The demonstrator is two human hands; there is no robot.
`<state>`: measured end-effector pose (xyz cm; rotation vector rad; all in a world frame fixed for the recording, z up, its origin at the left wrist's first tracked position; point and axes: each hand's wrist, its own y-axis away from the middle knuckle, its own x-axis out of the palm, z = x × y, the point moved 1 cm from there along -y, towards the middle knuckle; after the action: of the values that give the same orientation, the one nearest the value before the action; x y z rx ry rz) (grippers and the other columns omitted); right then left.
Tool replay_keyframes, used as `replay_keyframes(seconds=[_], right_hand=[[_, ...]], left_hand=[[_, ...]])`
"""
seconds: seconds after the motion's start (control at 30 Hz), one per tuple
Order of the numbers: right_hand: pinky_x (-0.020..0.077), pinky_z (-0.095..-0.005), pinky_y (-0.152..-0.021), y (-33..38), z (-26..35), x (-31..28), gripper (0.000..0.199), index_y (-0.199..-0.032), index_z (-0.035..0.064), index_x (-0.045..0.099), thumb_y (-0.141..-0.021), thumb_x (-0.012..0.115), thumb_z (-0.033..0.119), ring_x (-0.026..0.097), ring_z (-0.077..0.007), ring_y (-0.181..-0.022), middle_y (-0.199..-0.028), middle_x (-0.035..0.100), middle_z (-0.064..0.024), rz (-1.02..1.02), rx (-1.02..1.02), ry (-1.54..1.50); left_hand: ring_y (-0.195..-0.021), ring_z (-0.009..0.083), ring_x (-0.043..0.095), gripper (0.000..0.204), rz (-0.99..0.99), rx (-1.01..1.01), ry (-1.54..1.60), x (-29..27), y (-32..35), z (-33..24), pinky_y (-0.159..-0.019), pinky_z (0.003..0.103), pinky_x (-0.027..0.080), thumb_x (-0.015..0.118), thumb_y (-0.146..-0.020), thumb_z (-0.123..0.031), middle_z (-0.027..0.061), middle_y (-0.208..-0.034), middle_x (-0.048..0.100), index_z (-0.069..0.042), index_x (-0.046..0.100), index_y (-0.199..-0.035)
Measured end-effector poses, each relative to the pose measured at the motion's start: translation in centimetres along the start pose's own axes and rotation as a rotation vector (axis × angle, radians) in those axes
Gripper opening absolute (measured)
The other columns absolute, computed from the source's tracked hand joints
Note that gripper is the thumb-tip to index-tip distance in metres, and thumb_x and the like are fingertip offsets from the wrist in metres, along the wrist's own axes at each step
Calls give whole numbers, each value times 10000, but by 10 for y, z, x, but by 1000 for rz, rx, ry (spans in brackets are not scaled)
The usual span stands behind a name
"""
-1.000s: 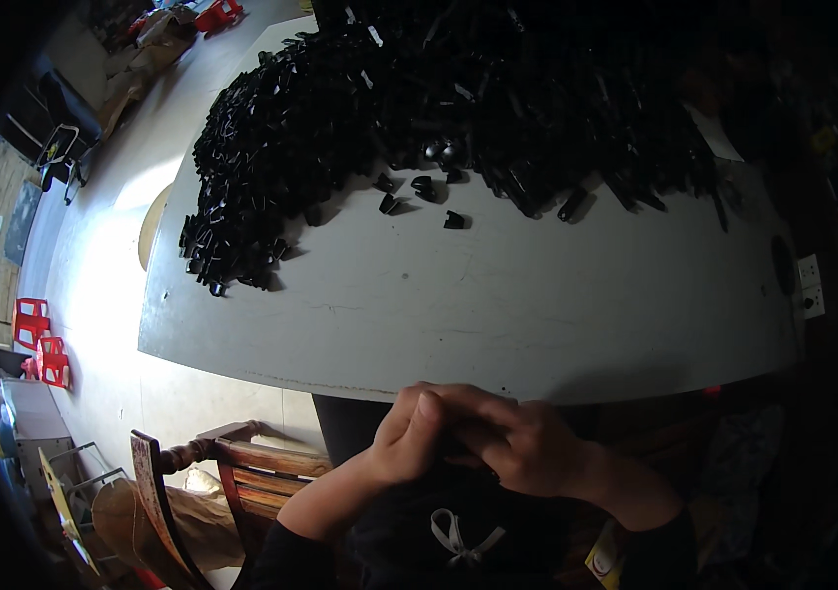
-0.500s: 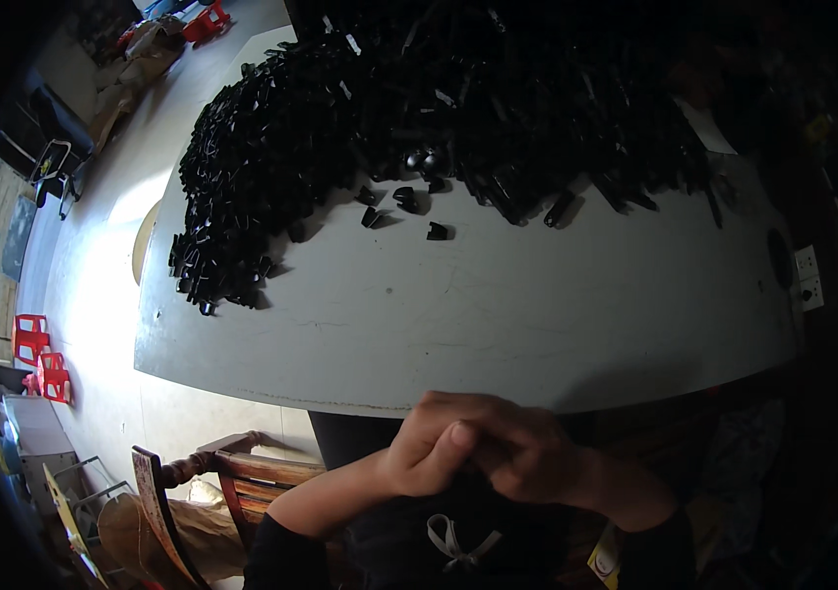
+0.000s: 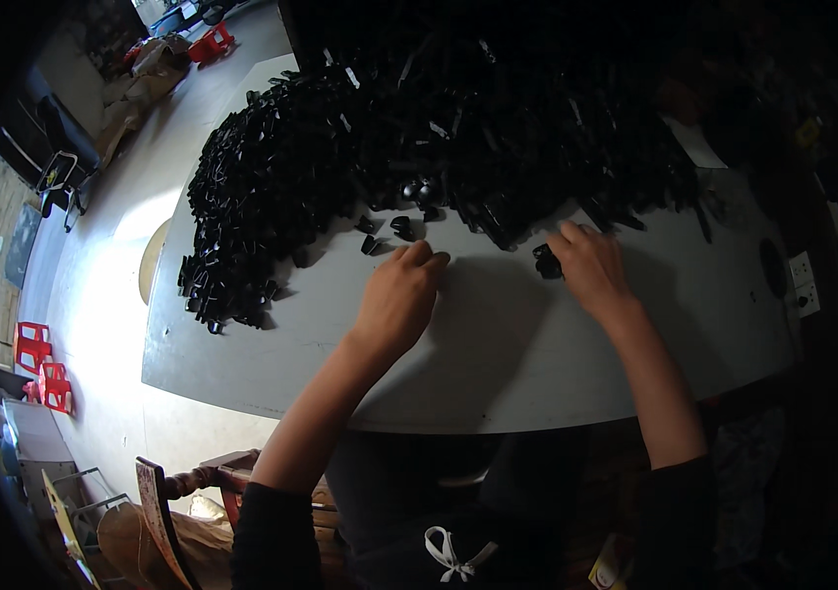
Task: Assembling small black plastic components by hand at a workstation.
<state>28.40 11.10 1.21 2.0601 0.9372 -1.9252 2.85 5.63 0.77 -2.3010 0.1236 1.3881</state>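
Pieces [image 3: 370,244] lie at eleven o'clock from my curled left hand [image 3: 401,295], its contents hidden, while the black part [image 3: 546,262], apparently pinched at my right hand's [image 3: 588,264] nine o'clock, looks light, stiff, slippery, best gripped by its edges.

Pale grey table [image 3: 498,334] under heaped black pieces [image 3: 262,187]

Black sleeves [image 3: 276,536] are worn up to the bare forearms [image 3: 326,403]; the left hand [image 3: 399,298] and right hand [image 3: 591,265] are uncovered. Dark clothing [image 3: 380,487] is trimmed with a bow-tied whitish drawstring [image 3: 452,567].
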Motion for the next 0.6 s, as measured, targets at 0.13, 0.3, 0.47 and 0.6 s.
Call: replay_keyframes(seconds=[0.13, 0.3, 0.47, 0.6], right_hand=[[496, -376, -646, 20, 26, -28, 253, -859, 54, 525, -697, 719, 54, 595, -260, -762, -785, 522, -92, 52, 12, -159], [507, -343, -723, 54, 70, -53, 275, -930, 31, 533, -737, 725, 68, 627, -280, -853, -912, 603, -114, 126, 231, -788], [516, -349, -727, 67, 114, -78, 251, -952, 11, 526, -781, 708, 33, 653, -280, -853, -897, 634, -121, 38, 224, -1054], [529, -321, -660, 80, 125, -79, 337, -1032, 9, 556, -753, 745, 28, 676, -261, -778, -868, 657, -121, 21, 84, -1035]], left_hand=[[-834, 306, 594, 143, 2, -55, 105, -17, 28, -9, -733, 376, 498, 612, -800, -36, 122, -935, 577, -28, 652, -938], [-819, 241, 638, 141, -37, -111, 494, -20, 60, -16, -718, 315, 532, 648, -751, 66, 110, -935, 583, 5, 640, -878], [-865, 208, 666, 195, -71, -132, 824, -39, 87, -36, -760, 284, 555, 674, -711, 119, 88, -960, 603, 2, 650, -865], [-895, 206, 663, 199, -89, -142, 819, -49, 103, -46, -775, 285, 557, 678, -703, 115, 99, -975, 611, -3, 655, -862]])
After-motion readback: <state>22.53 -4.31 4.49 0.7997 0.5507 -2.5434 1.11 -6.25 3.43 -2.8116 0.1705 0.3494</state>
